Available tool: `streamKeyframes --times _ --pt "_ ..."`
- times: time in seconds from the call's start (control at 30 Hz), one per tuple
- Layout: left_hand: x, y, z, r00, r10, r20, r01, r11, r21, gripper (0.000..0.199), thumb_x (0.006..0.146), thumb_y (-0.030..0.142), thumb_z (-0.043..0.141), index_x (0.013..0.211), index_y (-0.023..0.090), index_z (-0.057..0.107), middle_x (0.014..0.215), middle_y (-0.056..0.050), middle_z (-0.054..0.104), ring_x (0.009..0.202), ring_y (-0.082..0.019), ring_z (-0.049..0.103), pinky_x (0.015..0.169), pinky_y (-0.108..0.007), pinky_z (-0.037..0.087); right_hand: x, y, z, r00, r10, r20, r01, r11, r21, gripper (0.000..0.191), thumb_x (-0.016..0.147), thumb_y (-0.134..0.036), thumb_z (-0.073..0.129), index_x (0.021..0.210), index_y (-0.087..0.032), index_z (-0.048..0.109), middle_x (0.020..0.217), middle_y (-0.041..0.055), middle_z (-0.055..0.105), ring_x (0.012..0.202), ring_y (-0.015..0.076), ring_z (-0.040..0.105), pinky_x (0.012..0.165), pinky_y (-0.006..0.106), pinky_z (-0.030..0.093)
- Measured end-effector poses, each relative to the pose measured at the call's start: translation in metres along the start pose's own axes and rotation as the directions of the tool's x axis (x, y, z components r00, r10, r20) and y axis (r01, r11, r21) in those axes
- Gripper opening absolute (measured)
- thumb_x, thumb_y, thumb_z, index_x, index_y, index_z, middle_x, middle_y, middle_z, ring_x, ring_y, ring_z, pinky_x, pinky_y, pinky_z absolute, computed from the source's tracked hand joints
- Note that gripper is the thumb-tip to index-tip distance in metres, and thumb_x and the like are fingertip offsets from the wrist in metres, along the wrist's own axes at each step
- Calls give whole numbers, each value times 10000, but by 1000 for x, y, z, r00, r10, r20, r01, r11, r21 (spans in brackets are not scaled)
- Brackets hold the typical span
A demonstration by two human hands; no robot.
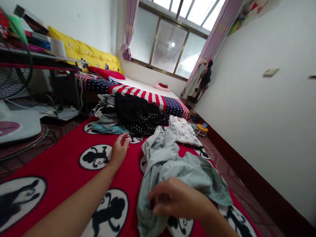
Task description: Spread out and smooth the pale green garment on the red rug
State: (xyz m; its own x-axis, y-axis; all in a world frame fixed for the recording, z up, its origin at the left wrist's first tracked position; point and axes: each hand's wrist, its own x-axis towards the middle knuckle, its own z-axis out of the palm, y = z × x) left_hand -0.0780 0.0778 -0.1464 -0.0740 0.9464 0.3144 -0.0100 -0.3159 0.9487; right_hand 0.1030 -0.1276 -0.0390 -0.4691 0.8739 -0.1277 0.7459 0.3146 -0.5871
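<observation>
A pale grey-green garment [192, 169] lies crumpled on a red blanket [66, 158] with black monkey figures in white ovals. My right hand [172, 197] is over the garment's near part, slightly blurred, its fingers curled with a gap between thumb and fingers; whether it touches the cloth is unclear. Left of the garment, my left hand [120, 148] hovers above the blanket with bent, parted fingers and nothing in them. Past it sits a heap of black, dotted and grey clothes [133, 110], with a teal cloth [110, 129] at its edge. A folded white patterned garment [184, 131] lies behind the grey-green one.
Beyond the clothes stands a bed with a stars-and-stripes cover [148, 96]. At the left are a cluttered desk [41, 64] and a fan [18, 121]. A small yellow stool [202, 128] stands at the right, near the wall. Clothes hang [201, 80] in the far corner.
</observation>
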Motion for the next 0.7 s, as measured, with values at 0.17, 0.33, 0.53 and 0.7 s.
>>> streamKeyframes --times 0.17,0.33,0.53,0.7 --pt "-15 12 11 973 189 131 -202 975 90 417 851 317 556 1251 202 558 1303 -105 562 1113 -237 591 924 -406 525 26 25 -7 822 126 -556 -248 957 -150 801 740 -59 587 1463 -316 357 1421 95 474 764 136 636 749 285 491" --pt "-27 17 17 707 532 466 -682 687 249 644 824 -6 341 1394 272 451 1491 -55 409 1398 -209 337 1165 -480 298 32 34 12 937 101 -334 -221 913 -344 655 729 -21 547 1321 -300 524 1207 55 601 927 197 638 786 276 455" --pt "-17 7 26 564 553 613 -809 519 276 765 741 -64 373 1414 294 437 1540 -52 347 1420 -222 295 1153 -486 306 -20 30 -23 989 133 -71 -127 988 86 78 792 -227 641 742 -168 648 710 -28 590 659 115 529 574 190 379" --pt "-11 6 29 503 503 703 -843 464 271 606 719 -35 456 1219 275 604 1547 -35 350 1440 -261 245 1146 -504 272 -73 79 -95 774 379 -507 -300 925 234 191 740 -318 628 788 -153 710 700 21 637 643 178 572 571 274 467"
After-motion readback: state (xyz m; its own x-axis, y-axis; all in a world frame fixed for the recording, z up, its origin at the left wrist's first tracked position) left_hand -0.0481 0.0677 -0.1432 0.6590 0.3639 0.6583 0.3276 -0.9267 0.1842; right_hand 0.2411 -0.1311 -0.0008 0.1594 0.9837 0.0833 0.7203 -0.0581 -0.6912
